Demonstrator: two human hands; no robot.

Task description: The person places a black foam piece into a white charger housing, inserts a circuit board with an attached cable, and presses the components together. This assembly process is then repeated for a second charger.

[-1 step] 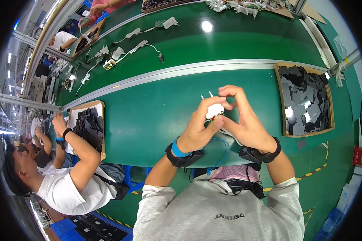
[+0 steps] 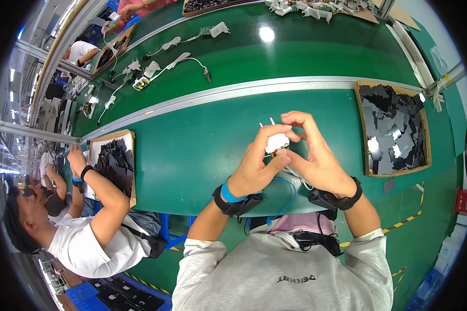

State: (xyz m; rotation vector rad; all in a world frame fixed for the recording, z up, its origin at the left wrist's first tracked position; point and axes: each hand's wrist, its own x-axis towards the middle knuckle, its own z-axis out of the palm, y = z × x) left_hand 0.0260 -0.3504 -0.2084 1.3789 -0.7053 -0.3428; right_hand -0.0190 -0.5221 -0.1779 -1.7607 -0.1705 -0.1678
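Observation:
A white plug adapter is held over the green bench, its two metal prongs pointing away from me. Its near end is uncovered, and part of a circuit board shows there. My left hand grips the adapter from the left, index finger along its top and thumb below. My right hand closes in from the other side, fingertips and thumb against the adapter. A white cable runs beneath the right hand, partly hidden by it. A blue cord loops near my left wrist.
A shallow cardboard tray of thin black sheet pieces stands at right. Another tray lies left, beside a seated co-worker. Beyond a metal rail, opened adapters with cables lie on a green belt. White parts are heaped far off.
My left thumb has shifted slightly at the adapter's near end. Slightly more of the white cable shows under my right hand. Otherwise the hands stay in place.

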